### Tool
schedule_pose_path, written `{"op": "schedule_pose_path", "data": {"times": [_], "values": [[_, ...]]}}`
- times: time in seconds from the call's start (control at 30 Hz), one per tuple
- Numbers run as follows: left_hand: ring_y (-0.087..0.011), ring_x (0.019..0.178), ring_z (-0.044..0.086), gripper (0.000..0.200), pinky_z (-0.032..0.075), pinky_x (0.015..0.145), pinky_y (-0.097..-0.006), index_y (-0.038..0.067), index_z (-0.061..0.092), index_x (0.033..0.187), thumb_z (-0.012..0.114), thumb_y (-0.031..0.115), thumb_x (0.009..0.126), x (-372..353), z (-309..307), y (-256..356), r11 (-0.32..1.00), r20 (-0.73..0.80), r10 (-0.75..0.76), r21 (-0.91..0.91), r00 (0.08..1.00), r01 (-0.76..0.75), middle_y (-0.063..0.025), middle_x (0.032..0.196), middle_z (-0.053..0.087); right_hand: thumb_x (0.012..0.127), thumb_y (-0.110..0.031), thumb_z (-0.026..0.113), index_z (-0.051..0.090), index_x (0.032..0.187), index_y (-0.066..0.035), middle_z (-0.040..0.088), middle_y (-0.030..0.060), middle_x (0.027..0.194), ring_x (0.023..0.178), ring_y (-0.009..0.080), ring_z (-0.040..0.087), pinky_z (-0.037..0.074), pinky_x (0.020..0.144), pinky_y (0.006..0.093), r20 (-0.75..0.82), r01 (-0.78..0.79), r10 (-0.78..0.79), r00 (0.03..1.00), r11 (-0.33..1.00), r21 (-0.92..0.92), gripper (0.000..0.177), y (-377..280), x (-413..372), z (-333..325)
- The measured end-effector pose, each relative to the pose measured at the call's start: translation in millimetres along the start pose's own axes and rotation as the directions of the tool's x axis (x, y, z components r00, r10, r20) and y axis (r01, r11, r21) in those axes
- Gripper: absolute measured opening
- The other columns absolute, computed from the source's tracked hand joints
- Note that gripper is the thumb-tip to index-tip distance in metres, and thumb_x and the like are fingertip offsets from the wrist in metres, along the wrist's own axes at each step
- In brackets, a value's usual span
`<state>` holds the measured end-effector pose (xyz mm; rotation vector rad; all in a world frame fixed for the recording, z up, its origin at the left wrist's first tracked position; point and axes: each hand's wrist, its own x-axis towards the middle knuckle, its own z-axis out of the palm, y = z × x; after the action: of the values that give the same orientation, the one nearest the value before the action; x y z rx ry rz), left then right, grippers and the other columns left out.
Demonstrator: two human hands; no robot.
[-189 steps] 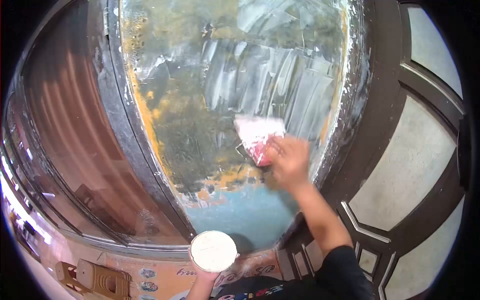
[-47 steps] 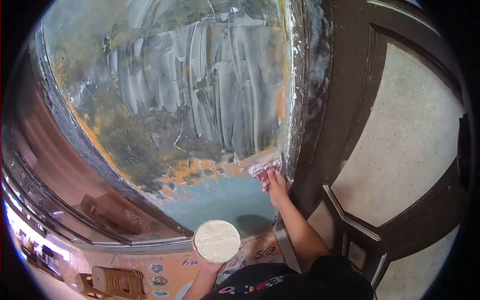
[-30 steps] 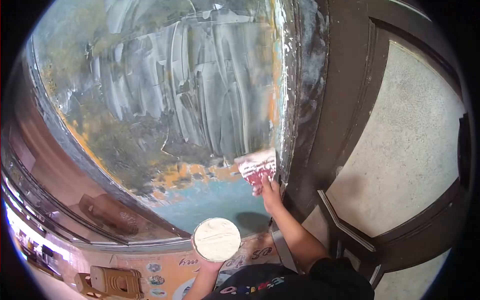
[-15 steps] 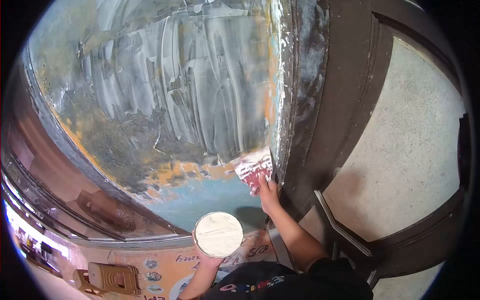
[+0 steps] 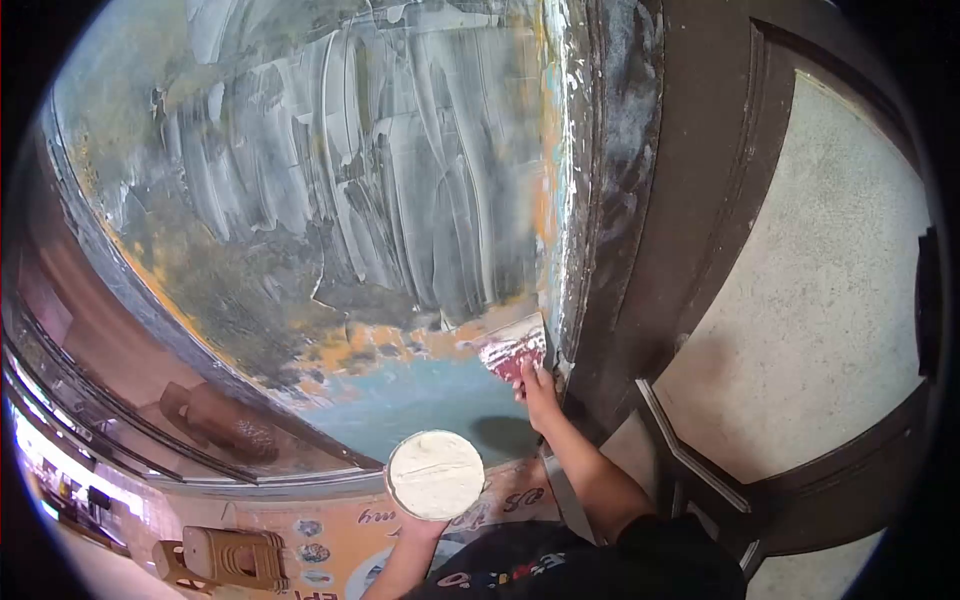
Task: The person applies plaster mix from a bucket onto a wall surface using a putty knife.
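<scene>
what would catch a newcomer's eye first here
The large grey-green painted panel with whitish streaks dominates the view's upper left and middle. Low in the middle, the left hand holds a round tub of cream-coloured paste. Farther right, the right hand grips a red, white-smeared scraper at the panel's lower right.

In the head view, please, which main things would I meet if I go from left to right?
Stacked brown seats → round tub of pale paste → red scraper → large pale panel.

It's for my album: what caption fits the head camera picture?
Right hand holds a scraper at the wall, left hand a tub of pale paste.
</scene>
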<state>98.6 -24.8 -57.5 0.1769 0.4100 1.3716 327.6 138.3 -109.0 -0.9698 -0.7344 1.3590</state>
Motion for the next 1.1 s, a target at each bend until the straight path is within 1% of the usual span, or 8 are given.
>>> {"op": "schedule_pose_path", "data": {"times": [0.13,0.3,0.5,0.7,0.8,0.93,1.0,1.1], "values": [[-0.0410,0.137,0.045,0.073,0.035,0.114,-0.0607,0.015,0.047,0.148,0.039,0.065,0.095,-1.6,3.4,3.3,0.999,0.034,-0.024,-0.047,0.999,0.026,-0.0138,0.152,0.047,0.102,-0.046,0.057,0.056,0.090,-0.011,0.049,-0.0031,0.068,0.057,0.0083,0.046,0.039,0.052,0.0243,-0.130,0.015,-0.034,0.991,0.990,-0.140,0.037,44.5,8.6,-15.0],[-0.0414,0.136,0.047,0.071,0.037,0.113,-0.0601,0.015,0.049,0.147,0.039,0.063,0.096,-7.9,-4.8,14.4,0.995,0.030,-0.054,-0.085,0.998,0.057,-0.0142,0.150,0.049,0.104,-0.041,0.056,0.057,0.093,-0.010,0.054,-0.0022,0.072,0.058,0.0072,0.048,0.038,0.049,0.0239,-0.101,-0.241,0.236,0.966,0.970,-0.036,0.033,63.0,-47.2,-30.6],[-0.0409,0.136,0.047,0.071,0.036,0.113,-0.0600,0.014,0.049,0.146,0.039,0.063,0.096,-7.9,-5.6,21.9,0.999,-0.002,-0.028,-0.018,1.000,0.028,-0.0144,0.150,0.049,0.104,-0.043,0.054,0.060,0.089,-0.010,0.058,-0.0005,0.074,0.061,0.0100,0.053,0.042,0.056,0.0253,0.085,0.140,-0.134,0.987,0.988,-0.066,0.037,-29.4,-20.1,30.2],[-0.0400,0.138,0.044,0.072,0.036,0.113,-0.0604,0.016,0.046,0.149,0.036,0.065,0.097,-9.0,0.3,28.5,0.992,0.093,-0.032,-0.118,0.995,0.042,-0.0129,0.153,0.045,0.104,-0.043,0.055,0.059,0.087,-0.009,0.054,-0.0022,0.070,0.057,0.0085,0.050,0.038,0.050,0.0252,-0.165,-0.034,0.032,0.986,0.999,-0.009,0.038,23.2,-16.9,26.7],[-0.0413,0.137,0.046,0.072,0.037,0.113,-0.0599,0.015,0.046,0.149,0.037,0.064,0.097,-16.2,-8.0,35.6,0.999,0.046,-0.002,-0.052,0.999,0.005,-0.0136,0.153,0.046,0.103,-0.045,0.055,0.060,0.089,-0.010,0.055,-0.0019,0.072,0.056,0.0082,0.052,0.037,0.048,0.0234,-0.138,-0.151,0.144,0.980,0.988,-0.040,0.038,44.3,-46.8,7.7],[-0.0412,0.135,0.048,0.072,0.038,0.112,-0.0602,0.014,0.046,0.148,0.036,0.064,0.097,-21.8,-25.8,49.1,0.999,0.009,0.023,0.040,1.000,-0.023,-0.0146,0.152,0.046,0.105,-0.040,0.054,0.058,0.087,-0.012,0.057,-0.0020,0.073,0.056,0.0090,0.052,0.038,0.048,0.0236,-0.112,0.028,-0.026,0.993,1.000,0.012,0.033,-5.4,-51.6,28.6],[-0.0415,0.135,0.048,0.074,0.038,0.112,-0.0606,0.014,0.046,0.148,0.035,0.065,0.096,-22.1,-50.2,50.5,0.833,0.111,0.185,0.509,0.976,-0.216,-0.0152,0.152,0.046,0.106,-0.038,0.052,0.057,0.086,-0.012,0.053,-0.0030,0.068,0.054,0.0081,0.047,0.038,0.048,0.0241,-0.108,0.170,-0.173,0.979,0.985,-0.033,0.034,-33.3,-31.4,37.8],[-0.0415,0.136,0.047,0.075,0.038,0.112,-0.0608,0.014,0.045,0.149,0.035,0.066,0.096,-33.1,-10.2,54.6,0.906,0.222,0.149,0.360,0.964,-0.223,-0.0151,0.152,0.046,0.105,-0.041,0.053,0.057,0.084,-0.012,0.048,-0.0039,0.064,0.052,0.0078,0.045,0.037,0.047,0.0247,-0.253,0.165,-0.184,0.950,0.982,-0.093,0.036,-6.6,14.4,19.1]]}}
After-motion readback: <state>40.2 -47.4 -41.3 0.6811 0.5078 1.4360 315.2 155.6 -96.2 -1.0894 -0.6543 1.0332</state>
